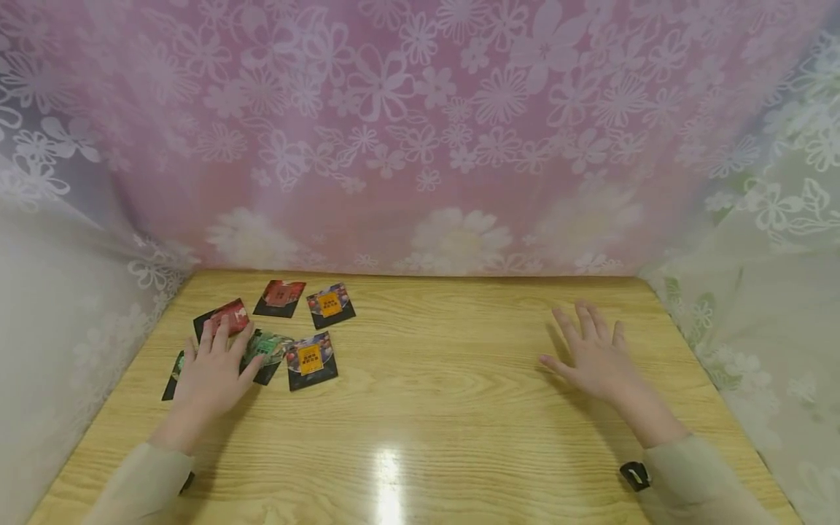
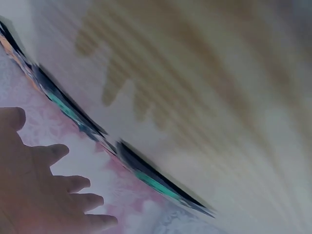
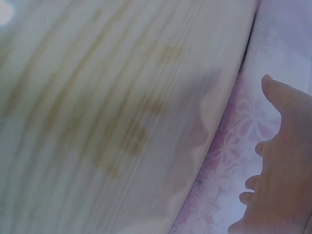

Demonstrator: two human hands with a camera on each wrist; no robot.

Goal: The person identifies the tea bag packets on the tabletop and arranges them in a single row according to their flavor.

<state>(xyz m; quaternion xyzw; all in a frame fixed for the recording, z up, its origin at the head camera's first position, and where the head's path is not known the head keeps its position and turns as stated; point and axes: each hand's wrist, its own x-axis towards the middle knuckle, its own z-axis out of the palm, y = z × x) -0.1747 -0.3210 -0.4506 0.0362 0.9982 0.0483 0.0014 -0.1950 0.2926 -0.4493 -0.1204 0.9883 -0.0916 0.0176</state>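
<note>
Several small flat packets lie in a loose group on the left of the wooden table. My left hand (image 1: 215, 372) hovers over them, fingers spread, holding nothing; it partly covers a green packet (image 1: 176, 375) and a red packet (image 1: 230, 319). Beside its thumb lies another green packet (image 1: 267, 354), touching or nearly touching a packet with an orange label (image 1: 311, 360). Farther back are a second red packet (image 1: 281, 297) and a second orange-label packet (image 1: 330, 305). On the right, my right hand (image 1: 600, 361) is held above bare wood with its fingers spread, gripping nothing.
The wooden table (image 1: 446, 408) runs back to a pink flowered curtain (image 1: 420, 146). Pale flowered cloth (image 1: 774, 328) hangs along the right side, and whitish cloth (image 1: 59, 313) along the left. A dark wrist strap (image 1: 635, 476) shows at the right sleeve.
</note>
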